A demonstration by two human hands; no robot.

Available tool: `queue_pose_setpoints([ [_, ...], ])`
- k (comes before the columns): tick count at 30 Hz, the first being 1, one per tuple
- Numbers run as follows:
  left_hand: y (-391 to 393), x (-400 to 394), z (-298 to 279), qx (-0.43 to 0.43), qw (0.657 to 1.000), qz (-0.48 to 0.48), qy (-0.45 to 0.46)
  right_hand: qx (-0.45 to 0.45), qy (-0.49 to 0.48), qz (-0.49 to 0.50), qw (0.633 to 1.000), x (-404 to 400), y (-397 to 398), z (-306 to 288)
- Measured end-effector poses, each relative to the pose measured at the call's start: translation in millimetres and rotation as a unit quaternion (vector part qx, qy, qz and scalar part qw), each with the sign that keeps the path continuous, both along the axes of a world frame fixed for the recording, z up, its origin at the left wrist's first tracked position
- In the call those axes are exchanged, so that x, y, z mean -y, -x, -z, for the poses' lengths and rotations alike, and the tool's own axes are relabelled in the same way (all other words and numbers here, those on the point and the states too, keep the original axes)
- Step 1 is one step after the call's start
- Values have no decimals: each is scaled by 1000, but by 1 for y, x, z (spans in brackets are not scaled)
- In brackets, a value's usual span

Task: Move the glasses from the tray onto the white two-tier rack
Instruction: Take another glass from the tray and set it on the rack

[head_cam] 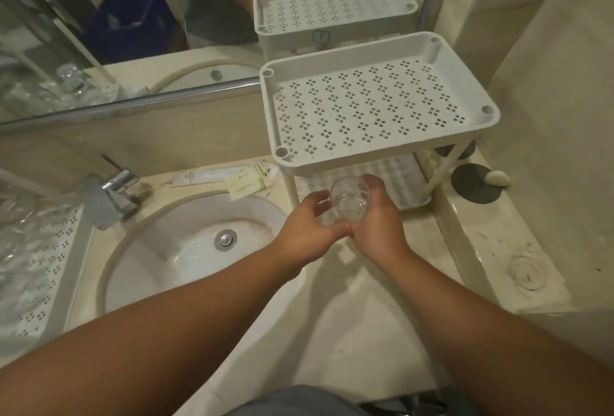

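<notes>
A clear drinking glass [351,200] stands upright in my right hand [375,222], which wraps it from the right and below. My left hand [307,227] is right beside it, fingers curled toward the glass and touching or almost touching its left side. Both hands hover just in front of the white two-tier rack [375,106], at the edge of its lower tier [398,183]. The rack's perforated upper tier holds nothing. At the far left, a white perforated tray [50,266] carries several more clear glasses [13,242], blurred at the frame edge.
A white sink basin [186,249] with a chrome tap [109,196] lies between tray and rack. Paper sachets [229,179] lie behind the basin. A mirror [133,16] spans the wall. On a raised ledge to the right sit a dark round coaster [475,186] and a pale soap [497,178].
</notes>
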State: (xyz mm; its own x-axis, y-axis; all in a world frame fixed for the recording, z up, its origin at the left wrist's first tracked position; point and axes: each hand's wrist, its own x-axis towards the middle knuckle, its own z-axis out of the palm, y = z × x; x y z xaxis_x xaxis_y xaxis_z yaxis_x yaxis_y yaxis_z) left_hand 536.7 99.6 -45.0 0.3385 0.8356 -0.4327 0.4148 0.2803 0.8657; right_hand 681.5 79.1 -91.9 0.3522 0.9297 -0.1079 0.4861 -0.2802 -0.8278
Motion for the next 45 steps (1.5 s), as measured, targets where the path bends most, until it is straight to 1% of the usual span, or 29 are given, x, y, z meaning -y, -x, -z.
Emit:
queue_pose_setpoints([
  [5, -2, -10, 9, -35, 999, 19, -5, 8, 9, -14, 1000, -19, -2, 11],
  [10, 0, -18, 15, -70, 997, 31, 19, 22, 50, -18, 998, -32, -2, 21],
  [19, -7, -16, 32, -39, 996, 32, 77, 34, 42, -23, 998, -35, -3, 40],
  [29, -19, -15, 53, -22, 996, -35, 82, 50, 61, -21, 997, -39, -9, 53],
  [34, -23, -14, 56, -18, 996, -52, 74, 56, 66, -27, 996, -45, -11, 56],
  [37, -24, -12, 57, -22, 996, -49, 68, 88, 67, -29, 993, -48, -13, 57],
  [40, -26, -12, 59, -25, 996, -48, 69, 121, 72, 0, 990, -49, -14, 59],
  [41, -26, -12, 59, -25, 996, -48, 70, 122, 71, 5, 990, -50, -14, 61],
  [45, -29, -14, 60, -28, 996, -40, 74, 78, 55, 17, 995, -54, -13, 67],
])
